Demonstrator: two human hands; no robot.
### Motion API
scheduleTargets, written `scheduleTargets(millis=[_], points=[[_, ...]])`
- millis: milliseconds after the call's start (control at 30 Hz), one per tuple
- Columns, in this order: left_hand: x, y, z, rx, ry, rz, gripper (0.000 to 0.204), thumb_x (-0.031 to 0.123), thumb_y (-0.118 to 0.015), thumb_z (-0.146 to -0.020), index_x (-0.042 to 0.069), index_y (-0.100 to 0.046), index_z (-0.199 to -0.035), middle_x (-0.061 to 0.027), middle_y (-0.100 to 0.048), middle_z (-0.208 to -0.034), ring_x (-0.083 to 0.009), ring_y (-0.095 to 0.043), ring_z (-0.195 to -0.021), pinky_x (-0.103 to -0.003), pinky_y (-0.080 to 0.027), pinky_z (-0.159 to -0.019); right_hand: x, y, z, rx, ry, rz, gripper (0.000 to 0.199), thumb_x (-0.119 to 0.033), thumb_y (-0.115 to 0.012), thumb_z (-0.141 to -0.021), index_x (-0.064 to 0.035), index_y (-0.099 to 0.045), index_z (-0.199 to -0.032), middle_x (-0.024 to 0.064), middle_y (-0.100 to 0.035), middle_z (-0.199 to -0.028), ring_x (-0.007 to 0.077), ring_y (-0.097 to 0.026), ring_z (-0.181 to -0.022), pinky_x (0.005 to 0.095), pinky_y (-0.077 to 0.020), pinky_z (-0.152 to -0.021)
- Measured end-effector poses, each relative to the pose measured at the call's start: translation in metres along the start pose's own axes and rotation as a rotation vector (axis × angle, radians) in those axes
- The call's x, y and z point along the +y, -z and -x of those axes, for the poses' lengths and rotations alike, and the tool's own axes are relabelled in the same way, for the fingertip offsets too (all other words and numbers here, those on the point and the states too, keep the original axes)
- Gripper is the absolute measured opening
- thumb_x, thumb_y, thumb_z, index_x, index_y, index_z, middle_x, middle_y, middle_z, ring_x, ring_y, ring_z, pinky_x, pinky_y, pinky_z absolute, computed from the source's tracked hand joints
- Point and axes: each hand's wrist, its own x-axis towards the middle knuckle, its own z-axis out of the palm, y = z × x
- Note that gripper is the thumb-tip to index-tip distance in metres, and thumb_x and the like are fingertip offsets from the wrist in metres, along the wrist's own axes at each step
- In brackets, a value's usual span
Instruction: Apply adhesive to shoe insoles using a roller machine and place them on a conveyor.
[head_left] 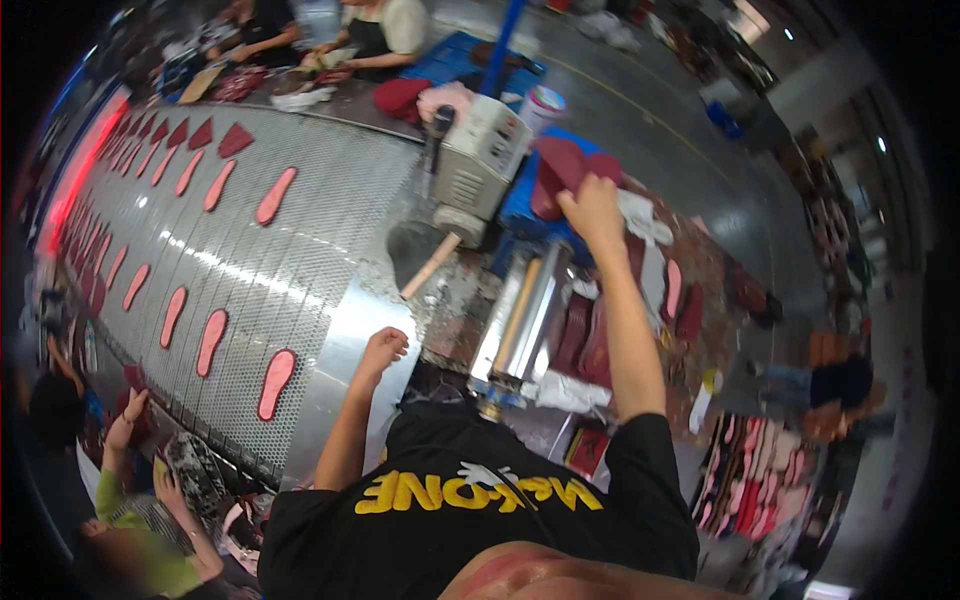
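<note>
My right hand (597,212) reaches forward to a blue tray or stand (520,205). Its thumb and fingers close on a dark red shoe-sole-shaped piece (556,170), one of several lying together there. How firmly it grips is hard to see. My left hand (384,352) hovers beside the metal plate at the conveyor's end, fingers curled in, with nothing visible in them. Between my arms stands a machine with shiny metal rollers (540,310). Pink insole-shaped pieces with dark edges, one of them a pink insole (277,384), lie in rows on the conveyor (340,200).
A grey motor housing (480,160) stands ahead, beside a wooden-handled tool (432,266). Dark red sole pieces (573,335) lie on the table right of the rollers. A rack of soles (760,475) is at the right. Other people work across the conveyor and at lower left.
</note>
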Motion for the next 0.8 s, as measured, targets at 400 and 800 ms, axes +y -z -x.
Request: scheduleTargets(millis=[400,800], points=[[0.039,-0.058,-0.01,-0.092,-0.063,-0.105,0.008,0.007,-0.054,-0.083,0.006,-0.059,-0.09,-0.0015,-0.062,-0.082,-0.0108,-0.06,-0.074,-0.024,-0.046,-0.064,0.04,0.001,0.013,0.095,-0.235,-0.237,0.052,-0.025,-0.072,-0.064,0.0028,-0.053,-0.104,0.0212,-0.054,-0.104,0.0413,-0.052,-0.099,0.0465,-0.044,-0.088],[0.12,-0.089,-0.003,-0.358,-0.46,-0.62,0.057,0.005,-0.068,-0.073,0.001,-0.049,-0.126,-0.0136,-0.054,-0.125,-0.0238,-0.051,-0.118,-0.034,-0.041,-0.095,0.149,0.012,0.253,-0.118,-0.109,-0.349,0.048,0.008,-0.061,-0.06,-0.0068,-0.056,-0.106,0.0137,-0.051,-0.101,0.0352,-0.049,-0.098,0.0408,-0.0423,-0.085]])
